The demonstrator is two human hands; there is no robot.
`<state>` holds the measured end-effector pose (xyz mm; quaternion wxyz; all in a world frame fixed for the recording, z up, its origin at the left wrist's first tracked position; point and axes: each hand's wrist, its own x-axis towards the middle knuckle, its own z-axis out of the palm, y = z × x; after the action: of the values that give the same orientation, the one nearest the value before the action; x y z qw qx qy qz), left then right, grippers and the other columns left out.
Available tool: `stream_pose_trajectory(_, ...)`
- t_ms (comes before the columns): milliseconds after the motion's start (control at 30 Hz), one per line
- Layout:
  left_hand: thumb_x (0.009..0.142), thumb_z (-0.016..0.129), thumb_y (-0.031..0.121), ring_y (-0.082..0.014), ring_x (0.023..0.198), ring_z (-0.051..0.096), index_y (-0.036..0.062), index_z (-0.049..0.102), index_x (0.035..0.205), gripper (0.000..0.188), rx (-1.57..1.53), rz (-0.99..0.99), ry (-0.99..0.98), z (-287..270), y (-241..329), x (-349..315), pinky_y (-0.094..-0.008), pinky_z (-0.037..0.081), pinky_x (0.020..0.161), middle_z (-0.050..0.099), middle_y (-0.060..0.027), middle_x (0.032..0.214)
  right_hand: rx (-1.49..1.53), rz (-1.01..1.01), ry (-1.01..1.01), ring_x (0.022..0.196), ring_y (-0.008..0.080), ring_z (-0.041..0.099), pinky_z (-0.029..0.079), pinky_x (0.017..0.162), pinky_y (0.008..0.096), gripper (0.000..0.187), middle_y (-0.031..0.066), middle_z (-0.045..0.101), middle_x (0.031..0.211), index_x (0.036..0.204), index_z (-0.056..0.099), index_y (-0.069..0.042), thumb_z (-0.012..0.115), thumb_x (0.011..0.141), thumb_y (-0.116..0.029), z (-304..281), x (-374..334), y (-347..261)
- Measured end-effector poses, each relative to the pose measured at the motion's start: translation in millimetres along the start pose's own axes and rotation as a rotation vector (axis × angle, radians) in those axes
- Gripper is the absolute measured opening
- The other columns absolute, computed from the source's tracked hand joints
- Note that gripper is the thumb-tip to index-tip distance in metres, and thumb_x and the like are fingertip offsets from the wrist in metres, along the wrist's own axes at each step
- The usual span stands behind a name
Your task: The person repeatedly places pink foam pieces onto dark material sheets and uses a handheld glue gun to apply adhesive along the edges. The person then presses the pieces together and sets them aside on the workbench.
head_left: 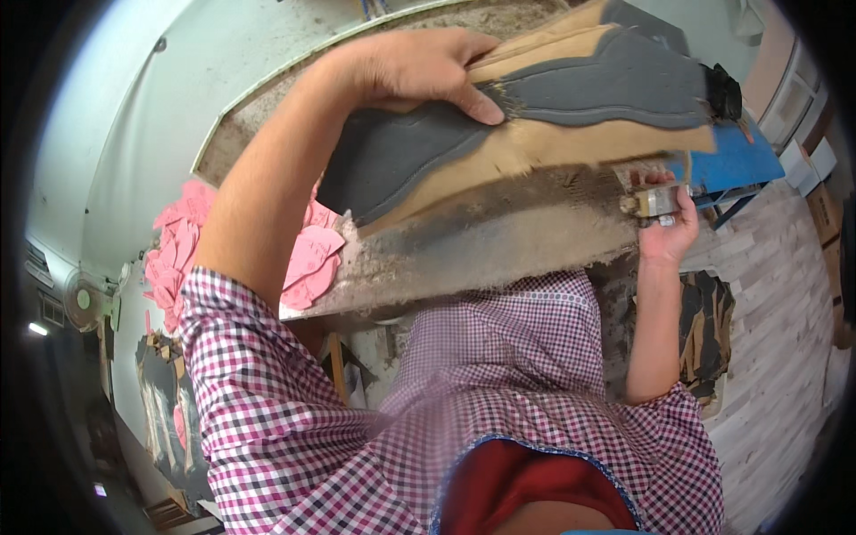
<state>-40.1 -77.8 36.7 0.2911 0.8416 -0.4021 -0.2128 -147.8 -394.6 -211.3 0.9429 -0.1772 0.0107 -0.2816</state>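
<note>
My left hand (419, 67) reaches over the table and grips tan card-like sheets (553, 143) that carry dark grey, curved flat pieces (606, 85). Its thumb presses on top where two dark pieces meet; the other fingers are mostly hidden at the far side. The sheets look raised or tilted above the soiled worktop (464, 254). At the right end of the worktop, my right hand (673, 234) is closed round a flat brush (658, 201) with a metal band. The brush's bristles point left, apart from the sheets.
Pink cut pieces (312, 259) lie heaped on the worktop's left side. A blue table (736, 165) stands at the right, with a black bundle (724, 92) near it. More dark and tan pieces (704, 330) are stacked low at the right, others (165, 401) at the left.
</note>
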Motion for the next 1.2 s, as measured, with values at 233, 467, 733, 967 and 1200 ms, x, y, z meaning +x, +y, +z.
stream_pose_trajectory(233,0.074,0.082,0.04,-0.0348,0.115,0.061,0.0014,0.052,0.133,0.077,0.36,-0.261,-0.069,90,-101,30,-0.0421,0.049,0.097,0.063,-0.0214,0.123,-0.087,-0.036,-0.229,0.099,0.0281,0.057,0.031,0.114,0.0595,0.031,0.0143,0.057,0.101,0.115,0.052,0.004,0.059,0.09,-0.012,18,-36,-49)
stream_pose_trajectory(467,0.087,0.071,0.03,-0.0356,0.113,0.059,0.006,0.062,0.121,0.042,0.517,0.138,0.807,127,-95,-52,-0.0417,0.047,0.096,0.064,-0.018,0.117,-0.419,-0.14,-0.421,0.103,0.0293,0.061,0.039,0.109,0.0574,0.028,0.0135,0.06,0.106,0.116,0.053,0.004,0.059,0.092,-0.008,97,-68,-18)
stream_pose_trajectory(733,0.087,0.07,0.016,-0.0366,0.119,0.055,0.0067,0.063,0.124,0.039,0.596,-0.279,0.742,100,-179,-248,-0.0431,0.044,0.102,0.059,-0.0192,0.127,-0.554,-0.264,-0.677,0.109,0.0293,0.065,0.048,0.099,0.0408,0.031,0.0113,0.066,0.107,0.118,0.051,0.004,0.063,0.089,0.002,145,-84,43)
stream_pose_trajectory(967,0.077,0.079,0.02,-0.0354,0.13,0.048,0.0107,0.056,0.136,0.063,0.552,-0.336,0.593,112,-185,-287,-0.0423,0.039,0.109,0.05,-0.0164,0.141,-1.001,-0.545,-0.652,0.103,0.0165,0.064,0.051,0.093,0.0306,0.033,0.0081,0.067,0.108,0.116,0.053,-0.001,0.07,0.087,-0.002,138,-84,62)
stream_pose_trajectory(1200,0.081,0.075,0.022,-0.0351,0.122,0.054,0.0092,0.063,0.129,0.051,0.574,-0.284,0.596,103,-192,-290,-0.0421,0.044,0.105,0.059,-0.0169,0.132,-0.866,-0.351,-0.596,0.107,0.0227,0.065,0.05,0.097,0.0341,0.033,0.0088,0.064,0.108,0.118,0.053,0.001,0.069,0.09,-0.003,118,-89,69)
